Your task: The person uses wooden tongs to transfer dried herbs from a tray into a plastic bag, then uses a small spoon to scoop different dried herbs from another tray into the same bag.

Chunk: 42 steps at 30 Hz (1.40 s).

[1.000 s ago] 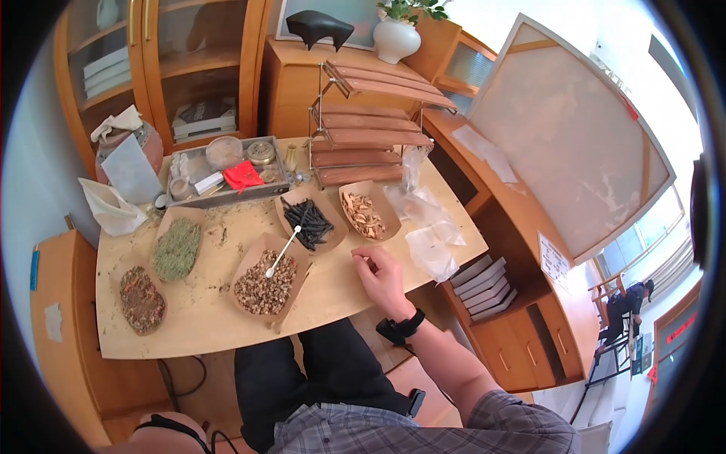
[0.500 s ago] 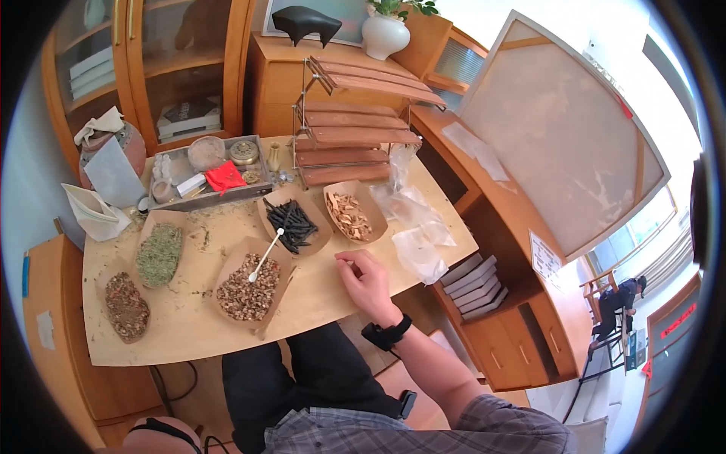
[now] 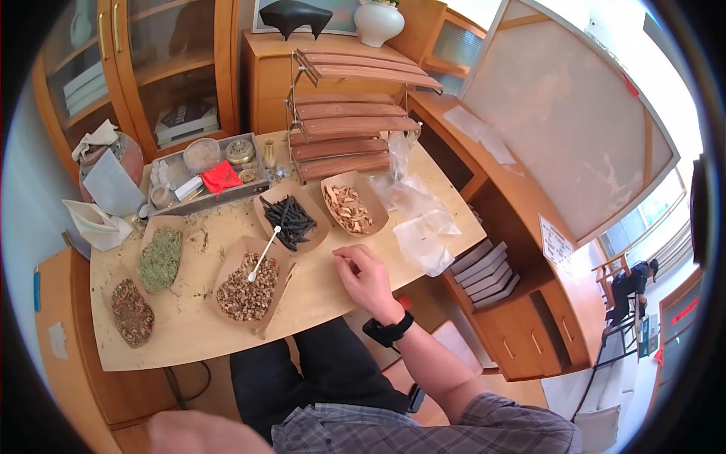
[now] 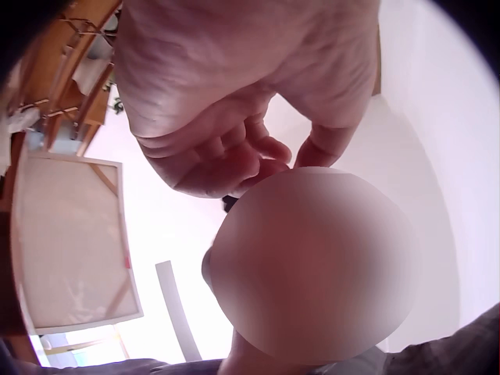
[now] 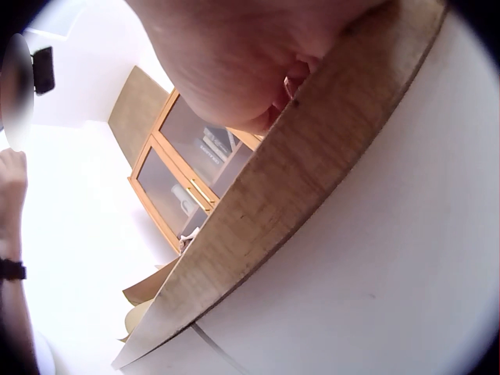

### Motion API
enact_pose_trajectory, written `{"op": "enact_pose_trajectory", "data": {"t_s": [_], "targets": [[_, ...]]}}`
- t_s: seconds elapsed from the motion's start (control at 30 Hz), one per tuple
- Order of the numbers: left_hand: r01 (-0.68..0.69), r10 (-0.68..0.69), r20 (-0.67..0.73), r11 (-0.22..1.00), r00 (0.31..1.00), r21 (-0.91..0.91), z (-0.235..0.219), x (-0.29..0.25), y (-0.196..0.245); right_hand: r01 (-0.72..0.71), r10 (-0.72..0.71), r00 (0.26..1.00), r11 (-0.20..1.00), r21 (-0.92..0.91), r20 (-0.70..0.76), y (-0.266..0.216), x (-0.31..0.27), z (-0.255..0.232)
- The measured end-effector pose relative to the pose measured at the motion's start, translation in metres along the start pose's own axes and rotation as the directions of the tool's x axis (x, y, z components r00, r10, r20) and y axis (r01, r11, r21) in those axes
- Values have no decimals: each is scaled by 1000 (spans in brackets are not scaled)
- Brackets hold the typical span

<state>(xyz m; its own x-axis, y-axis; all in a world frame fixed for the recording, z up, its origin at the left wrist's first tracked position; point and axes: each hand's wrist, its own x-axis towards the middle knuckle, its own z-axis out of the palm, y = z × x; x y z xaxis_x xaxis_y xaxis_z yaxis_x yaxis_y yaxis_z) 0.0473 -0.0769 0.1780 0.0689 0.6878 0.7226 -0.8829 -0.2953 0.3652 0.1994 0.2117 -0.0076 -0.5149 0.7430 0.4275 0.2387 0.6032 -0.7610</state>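
My right hand (image 3: 363,280) rests on the front edge of the wooden table (image 3: 333,291), its fingers loosely curled with nothing in them. Beyond it lie a paper tray of pale wood-like slices (image 3: 350,209) and one of dark, stick-like pieces (image 3: 287,222). To its left, a tray of brown chopped bits (image 3: 246,291) has a small white spoon (image 3: 265,253) on it. My left hand (image 4: 250,86) is raised to the head; its bent fingertips are right at the blurred face. In the head view that hand is a blur at the lower left.
Trays of green dried herb (image 3: 160,259) and reddish-brown mix (image 3: 132,312) lie at the table's left. A grey box (image 3: 208,189) and a slatted wooden rack (image 3: 352,113) stand at the back. Clear plastic bags (image 3: 423,238) lie at the right. A person (image 3: 631,291) sits far off.
My left hand has come up from the lower left edge into the head view. The right hand stays at the table edge. The head view has shifted slightly.
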Motion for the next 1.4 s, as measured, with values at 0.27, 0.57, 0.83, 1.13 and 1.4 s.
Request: {"op": "enact_pose_trajectory", "data": {"t_s": [0.27, 0.57, 0.83, 1.13, 1.4], "targets": [[629, -547, -523, 777, 654, -26, -59, -100, -103, 40, -39, 999, 999, -29, 11, 3, -2, 3], [753, -856, -215, 261, 469, 605, -98, -94, -238, -5, 6, 999, 999, 35, -39, 11, 0, 4], [567, -836, -95, 279, 540, 775, -74, -60, -246, -60, 63, 997, 996, 69, -37, 12, 1, 3], [737, -897, -116, 271, 427, 619, -61, -35, -224, -48, 49, 999, 997, 66, -6, 15, 1, 4], [563, -780, -124, 322, 614, 761, -71, -51, -247, -97, 92, 994, 991, 96, 54, 27, 4, 4]]}}
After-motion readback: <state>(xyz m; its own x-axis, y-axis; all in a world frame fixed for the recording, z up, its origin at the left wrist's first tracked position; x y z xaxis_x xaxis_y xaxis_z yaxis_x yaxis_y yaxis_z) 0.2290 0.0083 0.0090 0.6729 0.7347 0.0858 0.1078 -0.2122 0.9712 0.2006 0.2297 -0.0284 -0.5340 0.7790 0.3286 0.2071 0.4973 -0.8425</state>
